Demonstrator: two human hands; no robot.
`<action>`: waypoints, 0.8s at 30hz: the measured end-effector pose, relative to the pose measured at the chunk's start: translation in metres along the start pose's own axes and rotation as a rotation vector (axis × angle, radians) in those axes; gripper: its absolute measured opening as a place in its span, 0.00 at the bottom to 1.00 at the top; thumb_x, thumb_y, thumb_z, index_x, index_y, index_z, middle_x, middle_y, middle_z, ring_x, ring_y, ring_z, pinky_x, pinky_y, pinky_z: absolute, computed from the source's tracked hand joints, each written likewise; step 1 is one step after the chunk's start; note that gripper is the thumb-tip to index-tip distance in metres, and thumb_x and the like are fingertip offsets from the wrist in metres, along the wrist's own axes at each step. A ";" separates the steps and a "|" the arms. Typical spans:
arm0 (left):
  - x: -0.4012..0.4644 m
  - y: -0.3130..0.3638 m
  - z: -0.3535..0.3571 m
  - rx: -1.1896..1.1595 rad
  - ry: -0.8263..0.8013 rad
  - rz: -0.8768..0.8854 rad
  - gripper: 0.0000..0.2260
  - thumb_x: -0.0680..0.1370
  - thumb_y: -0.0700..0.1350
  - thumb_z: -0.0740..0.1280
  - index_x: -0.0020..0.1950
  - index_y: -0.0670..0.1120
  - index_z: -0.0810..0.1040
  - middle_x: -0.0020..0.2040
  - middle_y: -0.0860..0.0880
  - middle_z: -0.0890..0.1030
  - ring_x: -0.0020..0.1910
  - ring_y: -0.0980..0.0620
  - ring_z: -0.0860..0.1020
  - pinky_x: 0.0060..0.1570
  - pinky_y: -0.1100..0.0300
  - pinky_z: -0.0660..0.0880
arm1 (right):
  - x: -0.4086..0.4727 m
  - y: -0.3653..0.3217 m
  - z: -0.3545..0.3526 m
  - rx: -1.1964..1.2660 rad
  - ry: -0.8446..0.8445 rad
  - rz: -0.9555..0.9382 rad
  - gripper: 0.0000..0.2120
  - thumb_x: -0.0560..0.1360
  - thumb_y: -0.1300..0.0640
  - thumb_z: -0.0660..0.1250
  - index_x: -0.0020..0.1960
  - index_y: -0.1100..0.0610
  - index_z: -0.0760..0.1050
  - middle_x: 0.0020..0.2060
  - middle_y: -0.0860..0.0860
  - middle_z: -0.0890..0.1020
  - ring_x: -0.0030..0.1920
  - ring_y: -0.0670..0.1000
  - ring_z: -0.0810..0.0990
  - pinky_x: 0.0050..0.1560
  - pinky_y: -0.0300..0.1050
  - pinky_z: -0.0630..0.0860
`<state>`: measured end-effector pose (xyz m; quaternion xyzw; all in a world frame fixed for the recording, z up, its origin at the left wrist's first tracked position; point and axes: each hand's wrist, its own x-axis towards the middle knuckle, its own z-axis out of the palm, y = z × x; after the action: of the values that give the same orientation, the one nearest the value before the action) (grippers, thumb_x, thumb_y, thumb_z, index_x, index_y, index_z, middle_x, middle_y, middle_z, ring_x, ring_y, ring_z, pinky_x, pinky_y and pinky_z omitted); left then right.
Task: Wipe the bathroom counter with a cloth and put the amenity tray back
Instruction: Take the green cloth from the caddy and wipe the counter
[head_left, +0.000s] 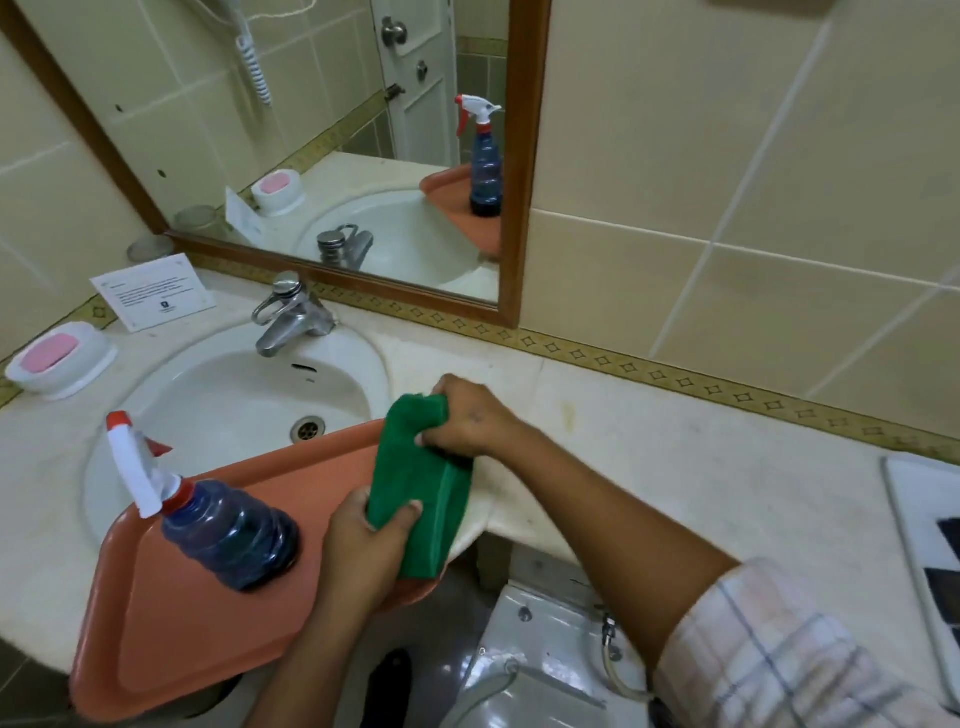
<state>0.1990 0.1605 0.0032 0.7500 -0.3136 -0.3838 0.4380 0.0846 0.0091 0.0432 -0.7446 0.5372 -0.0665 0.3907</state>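
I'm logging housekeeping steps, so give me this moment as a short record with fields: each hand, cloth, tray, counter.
left hand: grips cloth's near end
right hand: grips cloth's far end
green cloth: folded, held over tray's right edge
orange tray: across sink front, carrying upright spray bottle
counter: bare right of the sink, faint stains

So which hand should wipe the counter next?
Probably the right hand. It grips the far end of the green cloth and already sits over the bare counter beside the sink. The left hand holds the near end over the orange tray.
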 end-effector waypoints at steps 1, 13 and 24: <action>-0.001 0.005 0.012 -0.081 -0.055 -0.009 0.06 0.73 0.41 0.73 0.46 0.48 0.79 0.38 0.52 0.86 0.37 0.52 0.85 0.34 0.59 0.79 | -0.004 0.012 -0.017 0.052 0.014 0.043 0.22 0.68 0.51 0.78 0.53 0.51 0.69 0.48 0.51 0.78 0.50 0.54 0.78 0.46 0.47 0.75; 0.010 0.037 0.167 0.101 -0.385 -0.083 0.11 0.74 0.46 0.72 0.54 0.44 0.78 0.55 0.48 0.82 0.48 0.50 0.80 0.47 0.56 0.81 | -0.005 0.136 -0.110 0.171 0.331 0.335 0.31 0.67 0.55 0.81 0.64 0.57 0.71 0.60 0.57 0.78 0.51 0.57 0.80 0.46 0.47 0.79; 0.133 0.034 0.177 0.990 -0.450 0.752 0.24 0.83 0.47 0.50 0.79 0.44 0.56 0.80 0.46 0.56 0.79 0.47 0.51 0.77 0.53 0.50 | 0.007 0.151 0.000 -0.348 0.376 0.205 0.29 0.83 0.44 0.47 0.80 0.56 0.53 0.81 0.58 0.53 0.80 0.60 0.48 0.79 0.60 0.45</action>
<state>0.1116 -0.0351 -0.0639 0.6037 -0.7774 -0.1624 0.0694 -0.0253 -0.0145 -0.0575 -0.7168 0.6763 -0.0702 0.1548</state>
